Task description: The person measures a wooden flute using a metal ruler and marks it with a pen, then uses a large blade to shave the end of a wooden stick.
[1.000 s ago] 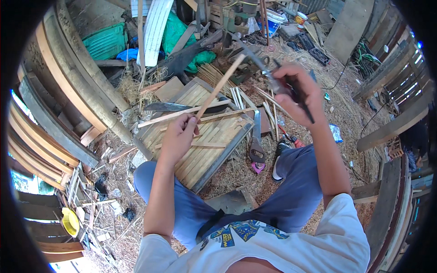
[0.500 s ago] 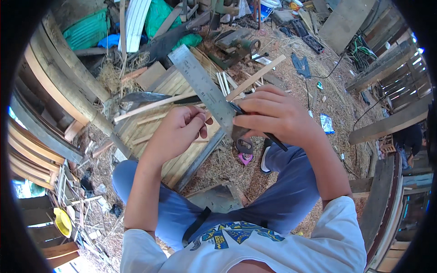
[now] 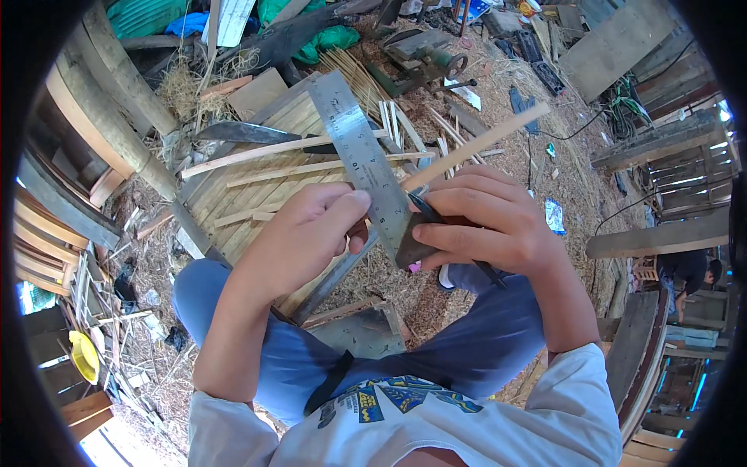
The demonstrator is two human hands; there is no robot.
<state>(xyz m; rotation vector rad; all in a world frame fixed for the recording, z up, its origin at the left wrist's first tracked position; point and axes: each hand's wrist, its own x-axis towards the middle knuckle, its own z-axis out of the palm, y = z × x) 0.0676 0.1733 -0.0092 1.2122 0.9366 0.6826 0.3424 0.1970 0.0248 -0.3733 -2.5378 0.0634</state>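
A metal try square with graduated markings slants up and away in front of me. My right hand is closed round its dark stock end, with a slim black pen-like tool between the same fingers. From behind the square's blade a thin wooden strip sticks out to the upper right. My left hand is closed at the blade's left edge, its thumb touching that edge; its fingers seem to pinch the strip's near end, which is mostly hidden. Below lies a slatted wooden surface.
Loose wooden strips and a long dark blade lie on the slatted surface. Beyond it stands a green metal machine with a handwheel. Shavings cover the floor. Another person is at the far right; a yellow bowl lies left.
The square has turned more upright, and the strip now reaches farther to the upper right. My left hand has come closer, its thumb now against the blade's edge. The view has shifted slightly.
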